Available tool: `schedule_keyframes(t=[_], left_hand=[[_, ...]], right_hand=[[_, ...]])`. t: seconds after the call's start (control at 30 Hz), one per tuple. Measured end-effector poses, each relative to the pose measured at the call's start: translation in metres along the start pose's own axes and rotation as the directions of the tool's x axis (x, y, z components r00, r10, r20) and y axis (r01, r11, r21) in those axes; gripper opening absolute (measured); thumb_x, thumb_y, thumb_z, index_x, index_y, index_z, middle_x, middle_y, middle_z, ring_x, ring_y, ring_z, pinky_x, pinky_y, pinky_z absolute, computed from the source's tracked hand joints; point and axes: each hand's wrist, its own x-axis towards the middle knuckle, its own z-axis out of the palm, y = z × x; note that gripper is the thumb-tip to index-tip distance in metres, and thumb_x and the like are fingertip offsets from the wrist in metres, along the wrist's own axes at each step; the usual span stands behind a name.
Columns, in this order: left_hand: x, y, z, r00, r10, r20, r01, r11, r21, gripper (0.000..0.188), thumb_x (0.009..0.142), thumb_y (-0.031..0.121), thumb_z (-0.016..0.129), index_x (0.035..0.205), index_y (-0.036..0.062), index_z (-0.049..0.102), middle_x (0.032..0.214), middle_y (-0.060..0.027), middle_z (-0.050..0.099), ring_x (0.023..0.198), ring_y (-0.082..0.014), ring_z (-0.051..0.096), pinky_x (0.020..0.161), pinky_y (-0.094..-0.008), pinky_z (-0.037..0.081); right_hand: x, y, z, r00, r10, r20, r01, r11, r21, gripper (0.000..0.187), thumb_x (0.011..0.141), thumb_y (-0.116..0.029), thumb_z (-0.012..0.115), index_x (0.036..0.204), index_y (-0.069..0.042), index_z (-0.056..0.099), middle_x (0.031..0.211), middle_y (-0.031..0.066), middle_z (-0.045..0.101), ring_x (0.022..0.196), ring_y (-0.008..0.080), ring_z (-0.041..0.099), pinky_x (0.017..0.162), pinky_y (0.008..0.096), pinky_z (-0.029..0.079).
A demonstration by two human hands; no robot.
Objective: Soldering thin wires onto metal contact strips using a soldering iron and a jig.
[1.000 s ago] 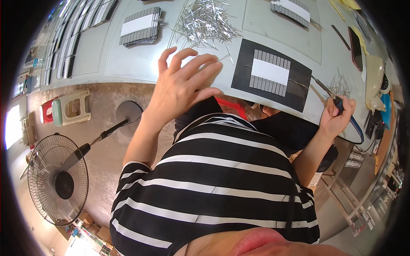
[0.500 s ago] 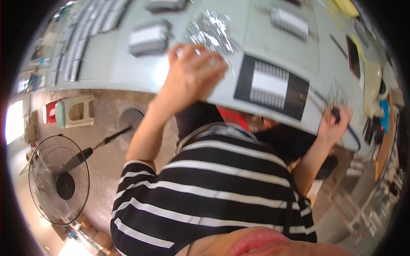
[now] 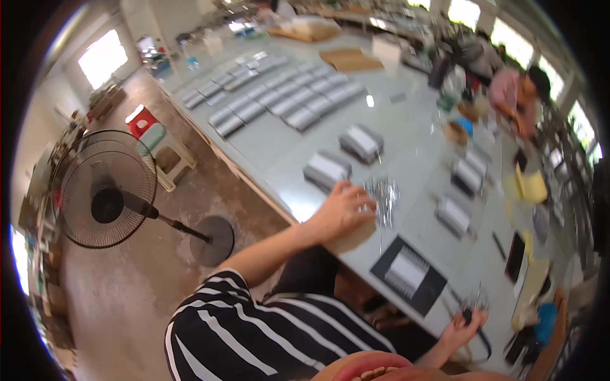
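My left hand (image 3: 348, 214) hovers palm down at the table's near edge, fingers bent but apart, beside a loose heap of shiny thin strips (image 3: 384, 202); nothing shows in it. My right hand (image 3: 462, 329) is closed around a dark-handled tool (image 3: 469, 315), blurred and partly hidden by the fingers. Between the hands lies a black rectangular board (image 3: 429, 298). On it rests a pale block (image 3: 408, 269) with rows of thin teeth along two sides. Stacks of similar grey-and-white blocks, a nearer stack (image 3: 326, 170) and a farther stack (image 3: 361, 143), stand beyond my left hand.
Rows of grey blocks (image 3: 298, 95) cover the table's far left. More blocks (image 3: 454, 216) lie right of the strips, near a dark phone-like slab (image 3: 515, 257). A standing fan (image 3: 107, 204) and stools (image 3: 166, 149) are left. Another person (image 3: 513, 101) sits at the far right.
The view has swung up and left, bringing more of the table and room into sight. My left hand stays by the strips, its fingers more bent; my right hand keeps its grip on the tool.
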Motion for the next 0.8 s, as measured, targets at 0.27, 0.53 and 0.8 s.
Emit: schedule_keyframes(t=[0.27,0.53,0.8], left_hand=[[0.015,-0.009,-0.022,0.982,0.097,0.161,-0.109,0.992,0.062,0.033,0.080,0.018,0.077,0.112,0.0200,0.070,0.123,0.0068,0.065,0.117,-0.0216,0.055,0.102,-0.0466,0.035],[0.005,0.021,-0.014,0.912,0.192,0.364,-0.182,0.981,-0.061,0.041,0.085,0.039,0.072,0.120,0.0179,0.070,0.129,0.0085,0.064,0.122,-0.0224,0.051,0.106,-0.0441,0.033],[-0.016,0.067,-0.008,0.955,-0.039,0.294,0.036,0.999,0.016,0.061,0.083,0.056,0.067,0.123,0.0098,0.065,0.123,0.0003,0.060,0.113,-0.0224,0.049,0.101,-0.0431,0.029]], right_hand=[[0.018,-0.003,0.022,0.955,0.014,0.295,-0.028,0.999,0.043,0.021,0.094,-0.004,0.054,0.079,-0.009,0.040,0.067,0.0077,0.053,0.047,0.0079,0.035,0.045,0.0224,0.030],[0.003,-0.014,0.010,0.962,0.032,0.270,-0.034,0.999,0.002,0.024,0.094,-0.003,0.054,0.078,-0.010,0.038,0.068,0.0087,0.053,0.047,0.0080,0.034,0.045,0.0221,0.030],[0.002,-0.018,0.017,0.965,0.031,0.261,-0.027,0.999,-0.017,0.023,0.094,-0.003,0.054,0.078,-0.009,0.039,0.068,0.0087,0.053,0.047,0.0073,0.034,0.045,0.0225,0.029]])
